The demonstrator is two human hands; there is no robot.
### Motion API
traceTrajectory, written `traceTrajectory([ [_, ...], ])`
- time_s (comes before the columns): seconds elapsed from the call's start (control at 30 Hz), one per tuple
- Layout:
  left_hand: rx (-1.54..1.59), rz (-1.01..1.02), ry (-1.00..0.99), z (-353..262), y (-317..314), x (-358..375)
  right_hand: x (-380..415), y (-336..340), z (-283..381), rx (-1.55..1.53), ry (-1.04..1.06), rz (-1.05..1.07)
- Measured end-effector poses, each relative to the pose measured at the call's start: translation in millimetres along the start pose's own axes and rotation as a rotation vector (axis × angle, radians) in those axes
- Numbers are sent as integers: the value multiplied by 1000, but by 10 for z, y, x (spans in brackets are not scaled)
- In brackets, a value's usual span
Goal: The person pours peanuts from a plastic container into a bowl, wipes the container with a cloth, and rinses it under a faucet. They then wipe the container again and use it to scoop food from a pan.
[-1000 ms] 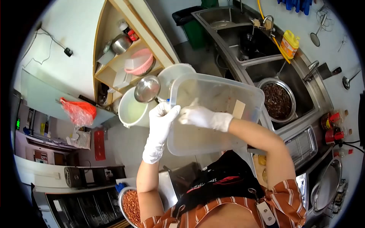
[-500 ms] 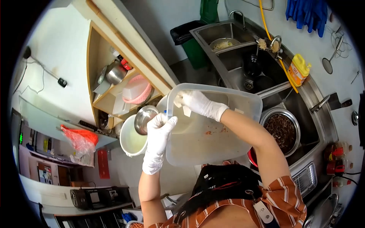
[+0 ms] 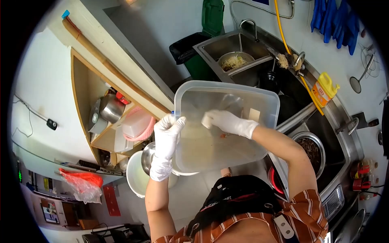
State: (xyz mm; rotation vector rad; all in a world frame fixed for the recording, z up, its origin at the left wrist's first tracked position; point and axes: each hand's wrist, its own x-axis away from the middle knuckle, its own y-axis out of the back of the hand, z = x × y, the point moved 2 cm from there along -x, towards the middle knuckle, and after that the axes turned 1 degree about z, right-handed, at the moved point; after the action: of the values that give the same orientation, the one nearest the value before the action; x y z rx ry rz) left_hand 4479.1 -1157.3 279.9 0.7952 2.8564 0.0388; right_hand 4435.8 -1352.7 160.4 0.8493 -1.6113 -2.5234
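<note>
My left hand [image 3: 165,135], in a white glove, is closed on the left rim of a large translucent plastic tub [image 3: 227,156]. The tub is tilted, its open side facing me. My right hand [image 3: 227,122], also gloved, is inside the tub; its fingers are smeared by motion, and whether they hold anything does not show. Small reddish bits [image 3: 223,136] cling to the tub's inside near that hand. Below and left, a white bucket [image 3: 133,178] holds pale liquid, and a metal bowl [image 3: 147,158] is partly hidden behind my left wrist.
Steel sinks [image 3: 221,43] run along the right wall. A metal basin [image 3: 322,156] of dark strips sits in one, a pan of pale shreds [image 3: 235,61] in another. A yellow jug [image 3: 324,90] stands on the ledge. Wooden shelves [image 3: 83,87] are at left, a green bin [image 3: 198,65] behind.
My right hand has moved from the tub's upper left corner toward its middle. The tub has tilted to face me more. My left hand keeps hold of the rim. The whole view has shifted.
</note>
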Motion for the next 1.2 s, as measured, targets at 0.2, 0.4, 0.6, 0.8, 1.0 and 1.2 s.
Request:
traceTrajectory([
  [0.2,-17,128,1,-239,49,-754,-1240,38,-189,-14,98,-279],
  [0.4,4,141,46,-30,236,-1365,-888,-634,-841,463,341,110],
  [0.6,-74,185,21,104,187,-1976,-1415,-121,-1367,169,151,33],
  [0.8,-104,194,19,14,-43,-2663,-2087,-139,-1835,126,227,-111],
  [1.0,-206,121,-92,43,-324,-3583,-1841,-379,-3272,371,158,204],
  [1.2,-217,27,-114,24,-688,-4444,-2619,636,-3816,254,43,-74],
])
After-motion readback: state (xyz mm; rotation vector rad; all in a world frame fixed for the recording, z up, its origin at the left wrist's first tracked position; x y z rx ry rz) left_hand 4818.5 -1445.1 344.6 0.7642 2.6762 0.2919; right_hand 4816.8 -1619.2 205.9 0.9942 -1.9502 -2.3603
